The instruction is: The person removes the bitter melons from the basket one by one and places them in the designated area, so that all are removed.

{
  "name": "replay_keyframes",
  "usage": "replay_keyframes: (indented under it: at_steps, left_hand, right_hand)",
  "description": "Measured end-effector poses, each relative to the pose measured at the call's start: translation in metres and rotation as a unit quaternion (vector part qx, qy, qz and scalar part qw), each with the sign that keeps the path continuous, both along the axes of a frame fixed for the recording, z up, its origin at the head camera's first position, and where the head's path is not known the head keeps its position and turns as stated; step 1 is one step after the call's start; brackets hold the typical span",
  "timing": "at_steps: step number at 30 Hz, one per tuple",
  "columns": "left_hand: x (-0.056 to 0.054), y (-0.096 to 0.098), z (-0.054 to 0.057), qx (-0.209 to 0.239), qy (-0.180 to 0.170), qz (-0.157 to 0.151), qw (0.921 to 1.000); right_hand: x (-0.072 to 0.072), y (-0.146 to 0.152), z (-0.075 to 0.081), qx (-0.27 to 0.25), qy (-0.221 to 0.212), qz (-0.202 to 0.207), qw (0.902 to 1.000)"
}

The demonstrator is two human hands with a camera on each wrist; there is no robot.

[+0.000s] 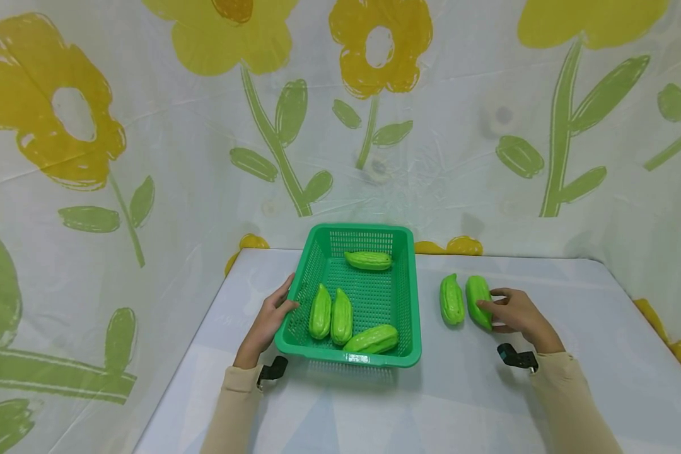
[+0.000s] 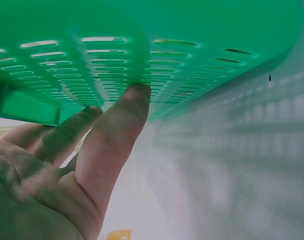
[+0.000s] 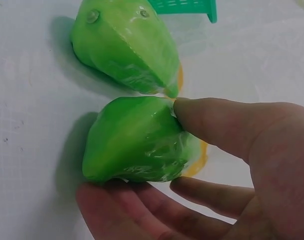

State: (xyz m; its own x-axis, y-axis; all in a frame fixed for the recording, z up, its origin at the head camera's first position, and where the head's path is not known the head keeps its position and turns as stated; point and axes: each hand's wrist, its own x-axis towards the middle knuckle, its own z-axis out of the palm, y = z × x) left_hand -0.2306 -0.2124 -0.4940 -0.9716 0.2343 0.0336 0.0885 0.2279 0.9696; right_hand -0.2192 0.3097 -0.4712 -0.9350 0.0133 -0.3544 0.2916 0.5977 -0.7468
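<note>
A green plastic basket [image 1: 349, 357] stands on the table with several bright green toy bitter melons [image 1: 371, 339] inside. My left hand [image 1: 269, 320] is at the basket's left side; in the left wrist view its fairly straight fingers [image 2: 117, 125] touch the slotted outer wall. To the right of the basket, two more bitter melons lie side by side. My right hand [image 1: 516, 311] pinches the outer bitter melon [image 1: 478, 299], thumb on one side and fingers on the other, as the right wrist view shows. Beside it, the other bitter melon [image 1: 451, 301] lies untouched.
The pale table [image 1: 431, 403] carries the basket and melons. Behind it and at the left hangs a flower-printed curtain [image 1: 431, 183]. Black wrist cameras [image 1: 516, 357] sit below both hands. In the right wrist view a basket corner [image 3: 184, 6] shows at the top.
</note>
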Motion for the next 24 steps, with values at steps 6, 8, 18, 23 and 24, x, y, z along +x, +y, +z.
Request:
replay_keyframes:
  at_steps: [6,8,18,23,24]
  left_hand:
    - [0.0,-0.001,0.0,0.001,0.002,-0.001,1.0]
    - [0.0,-0.001,0.0,0.0,0.003,0.0,1.0]
    - [0.0,0.001,0.002,0.001,0.006,-0.002,1.0]
    - [0.0,0.0,0.001,0.001,0.002,-0.002,1.0]
    - [0.0,0.0,0.001,0.0,0.002,-0.001,1.0]
  right_hand:
    - [0.002,0.001,0.004,0.006,-0.004,0.007,0.9999]
    - [0.002,0.002,0.006,0.015,-0.005,0.01,0.9998]
    - [0.002,0.009,0.011,0.069,-0.004,0.014,0.9975]
    - [0.004,0.013,0.015,0.109,0.008,0.025,0.9937]
    - [0.003,0.013,0.017,0.111,0.01,0.025,0.9934]
